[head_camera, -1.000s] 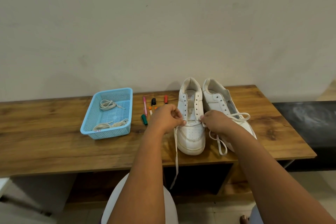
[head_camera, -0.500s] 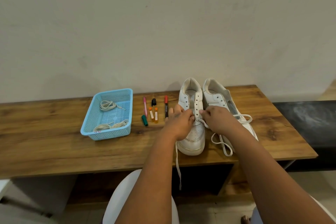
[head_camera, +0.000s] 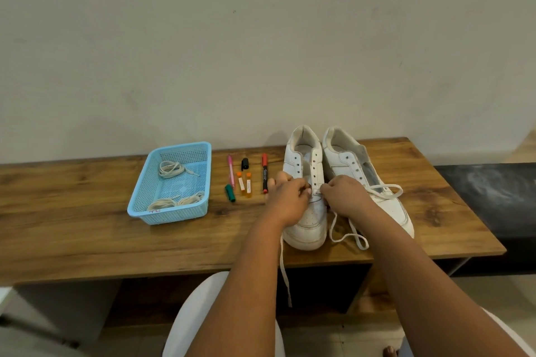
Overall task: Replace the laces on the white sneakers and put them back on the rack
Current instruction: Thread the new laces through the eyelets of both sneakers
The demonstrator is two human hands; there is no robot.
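- A light blue perforated plastic basket [head_camera: 144, 205] is seen at the left of the brown wood-grain desk [head_camera: 72, 229]; coiled cream laces [head_camera: 170, 169] are held inside it, one bundle at the far end and more at the near end.
- A row of markers [head_camera: 246, 180] is laid just right of the basket: pink, green-capped, two orange, a black cap and a red-capped black one.
- The left hand [head_camera: 287, 200] is curled over the lower eyelets of the left white leather sneaker [head_camera: 308, 220], where a white lace [head_camera: 284, 272] is pinched; the lace's loose end is left hanging over the desk edge.
- The right hand [head_camera: 345, 197] is closed on the same lace at the opposite eyelet row, the two hands nearly touching.
- The right white leather sneaker [head_camera: 359, 171] is placed just beside the first, heel to the wall, with a loosely looped white lace [head_camera: 385, 193] draped across it and onto the desk.
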